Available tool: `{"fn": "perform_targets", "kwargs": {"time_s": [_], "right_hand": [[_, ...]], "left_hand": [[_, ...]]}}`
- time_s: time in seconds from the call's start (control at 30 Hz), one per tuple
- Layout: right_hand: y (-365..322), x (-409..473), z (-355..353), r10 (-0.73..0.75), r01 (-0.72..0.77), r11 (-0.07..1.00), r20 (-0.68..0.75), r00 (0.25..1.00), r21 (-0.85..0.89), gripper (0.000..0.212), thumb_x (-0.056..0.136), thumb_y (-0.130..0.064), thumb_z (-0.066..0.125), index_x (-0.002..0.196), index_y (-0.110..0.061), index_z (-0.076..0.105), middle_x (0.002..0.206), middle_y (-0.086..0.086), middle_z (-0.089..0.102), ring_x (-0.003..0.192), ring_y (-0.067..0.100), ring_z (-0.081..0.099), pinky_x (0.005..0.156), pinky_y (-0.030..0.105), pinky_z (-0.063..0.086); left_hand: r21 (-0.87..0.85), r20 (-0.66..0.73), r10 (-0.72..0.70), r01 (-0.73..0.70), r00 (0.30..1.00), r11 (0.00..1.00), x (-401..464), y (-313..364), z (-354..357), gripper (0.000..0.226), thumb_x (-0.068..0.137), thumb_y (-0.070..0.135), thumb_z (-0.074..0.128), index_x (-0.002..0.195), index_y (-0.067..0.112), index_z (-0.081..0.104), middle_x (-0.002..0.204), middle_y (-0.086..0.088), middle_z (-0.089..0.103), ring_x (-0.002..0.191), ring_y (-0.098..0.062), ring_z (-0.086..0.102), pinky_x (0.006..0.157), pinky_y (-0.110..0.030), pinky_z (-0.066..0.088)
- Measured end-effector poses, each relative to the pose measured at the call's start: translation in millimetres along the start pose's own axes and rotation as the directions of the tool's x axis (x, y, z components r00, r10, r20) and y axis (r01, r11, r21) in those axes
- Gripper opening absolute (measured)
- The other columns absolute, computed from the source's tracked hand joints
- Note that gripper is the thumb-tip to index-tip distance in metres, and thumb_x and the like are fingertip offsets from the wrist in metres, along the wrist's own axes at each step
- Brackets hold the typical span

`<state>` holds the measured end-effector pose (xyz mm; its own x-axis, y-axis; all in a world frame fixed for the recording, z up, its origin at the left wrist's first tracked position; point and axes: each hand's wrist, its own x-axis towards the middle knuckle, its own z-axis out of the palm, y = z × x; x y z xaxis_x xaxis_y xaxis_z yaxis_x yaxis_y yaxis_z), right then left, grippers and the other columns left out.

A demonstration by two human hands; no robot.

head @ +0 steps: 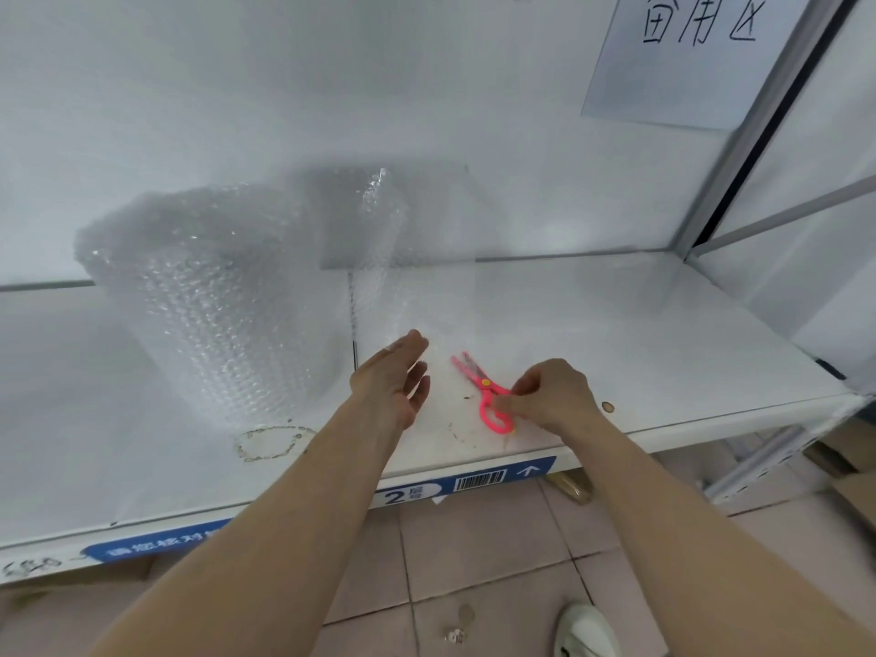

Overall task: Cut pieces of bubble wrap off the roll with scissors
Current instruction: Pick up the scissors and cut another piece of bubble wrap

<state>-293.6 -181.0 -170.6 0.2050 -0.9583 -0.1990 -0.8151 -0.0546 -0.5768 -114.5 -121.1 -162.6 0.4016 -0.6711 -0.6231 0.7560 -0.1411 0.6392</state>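
On the smooth white shelf [663, 324], the knobbly clear bubble wrap roll [213, 296] stood at ten o'clock with its loose sheet trailing toward the open, empty left hand [393, 381], while the right hand [552, 395] pinched the looped plastic handles of the pink scissors [486, 393] lying flat, blades pointing to eleven.

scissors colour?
Pink-red scissors with a yellow pivot, lying on the white shelf; seen in the head view.
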Motion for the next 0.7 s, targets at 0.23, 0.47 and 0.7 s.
{"fn": "perform_targets", "kwargs": {"time_s": [0.23, 0.47, 0.7], "right_hand": [[-2.1, 6.6, 5.6, 0.031, -0.026, 0.983, 0.022, 0.999, -0.182, 0.04, 0.06, -0.054, 0.085, 0.057, -0.019, 0.065, 0.054, -0.004, 0.054, 0.058, 0.014, 0.054, 0.061, 0.03, 0.043], [-3.4, 1.6, 3.0, 0.007, 0.002, 0.96, 0.031, 0.999, -0.281, 0.039, 0.072, -0.046, 0.08, 0.068, -0.013, 0.059, 0.059, -0.002, 0.048, 0.057, 0.015, 0.049, 0.052, 0.024, 0.034], [-7.8, -5.4, 2.8, -0.105, 0.102, 0.875, 0.019, 0.994, -0.472, 0.042, 0.088, -0.039, 0.065, 0.063, -0.016, 0.04, 0.074, 0.0, 0.042, 0.073, 0.021, 0.05, 0.057, 0.026, 0.039]], "left_hand": [[-0.084, 0.084, -0.003, 0.01, 0.996, 0.996, 7.9, -1.0, 2.9, 0.02, 0.081, 0.009, 0.077, 0.098, 0.004, 0.067, 0.084, -0.009, 0.071, 0.072, -0.018, 0.067, 0.064, -0.028, 0.058], [-0.171, 0.124, 0.004, 0.018, 0.992, 0.985, 11.3, 9.1, -1.2, 0.026, 0.083, 0.011, 0.076, 0.105, 0.002, 0.064, 0.072, -0.011, 0.072, 0.064, -0.02, 0.07, 0.058, -0.028, 0.06], [-0.161, 0.153, 0.009, 0.015, 0.988, 0.987, 3.7, 15.9, 1.4, 0.016, 0.086, 0.005, 0.071, 0.101, 0.003, 0.065, 0.069, -0.01, 0.071, 0.068, -0.019, 0.068, 0.065, -0.029, 0.062]]}}
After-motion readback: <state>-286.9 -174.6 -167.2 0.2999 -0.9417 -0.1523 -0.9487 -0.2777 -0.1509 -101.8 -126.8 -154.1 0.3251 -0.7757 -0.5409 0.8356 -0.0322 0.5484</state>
